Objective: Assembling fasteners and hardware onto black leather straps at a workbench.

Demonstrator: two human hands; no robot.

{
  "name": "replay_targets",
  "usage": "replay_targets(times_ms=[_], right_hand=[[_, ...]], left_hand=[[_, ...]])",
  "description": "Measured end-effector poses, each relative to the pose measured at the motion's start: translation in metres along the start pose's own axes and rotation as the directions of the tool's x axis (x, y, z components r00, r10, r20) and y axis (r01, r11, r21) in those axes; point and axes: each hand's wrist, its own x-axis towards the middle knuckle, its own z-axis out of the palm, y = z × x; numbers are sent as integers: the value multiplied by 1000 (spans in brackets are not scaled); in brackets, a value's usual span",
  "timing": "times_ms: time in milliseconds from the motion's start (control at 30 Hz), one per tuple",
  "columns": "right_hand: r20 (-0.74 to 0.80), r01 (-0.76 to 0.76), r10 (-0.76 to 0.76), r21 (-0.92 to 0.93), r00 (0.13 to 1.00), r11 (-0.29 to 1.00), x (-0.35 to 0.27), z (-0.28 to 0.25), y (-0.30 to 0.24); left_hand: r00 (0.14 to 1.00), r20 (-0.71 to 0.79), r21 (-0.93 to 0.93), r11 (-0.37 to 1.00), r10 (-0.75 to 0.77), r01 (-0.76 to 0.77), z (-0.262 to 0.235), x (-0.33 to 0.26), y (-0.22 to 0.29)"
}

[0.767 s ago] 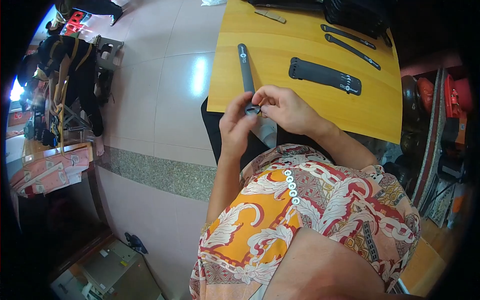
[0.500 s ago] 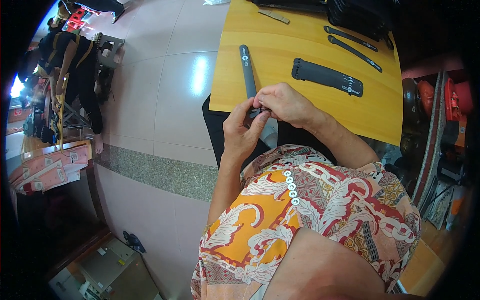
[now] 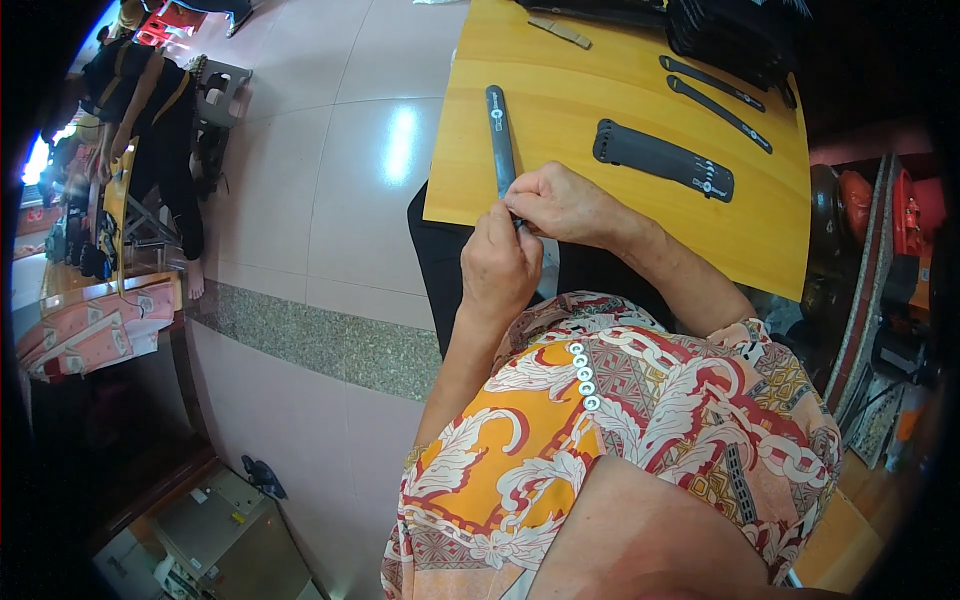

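A long flat black strap (image 3: 501, 135) with a rounded end and white printing points away from me over the near left part of the yellow table. Its near end runs into my fingers. My left hand (image 3: 498, 262) is closed round that end, palm turned inward. My right hand (image 3: 570, 205) pinches the strap at the same spot, thumb and forefinger against the left fingers. What lies inside the fingers is hidden. To the right, a bundle of black straps (image 3: 660, 160) lies flat on the table (image 3: 560, 90).
Two single black straps (image 3: 722, 115) lie farther right, near a pile of black straps (image 3: 725, 40) at the far edge. A tan strip (image 3: 560, 32) lies at the back. Red items stand on a shelf (image 3: 870, 290) at right. Another person (image 3: 140, 110) works at far left.
My left hand has turned and closed more tightly round the strap's near end. My right fingers have shifted slightly down and left onto it. The view has moved a little.
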Motion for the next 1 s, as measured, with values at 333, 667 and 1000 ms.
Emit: replay_targets(times_ms=[333,667,1000], right_hand=[[-159,149,-133,95,978,984,3,10,1],[-67,207,-197,218,978,954,6,12,3],[-159,455,-771,-727,617,514,15,26,-5]], left_hand=[[830,-261,-599,757,-493,261,19,-5,4],[757,136,-934,171,-639,312,7,3,9],[757,-159,-855,471,-634,215,18,17,-2]])
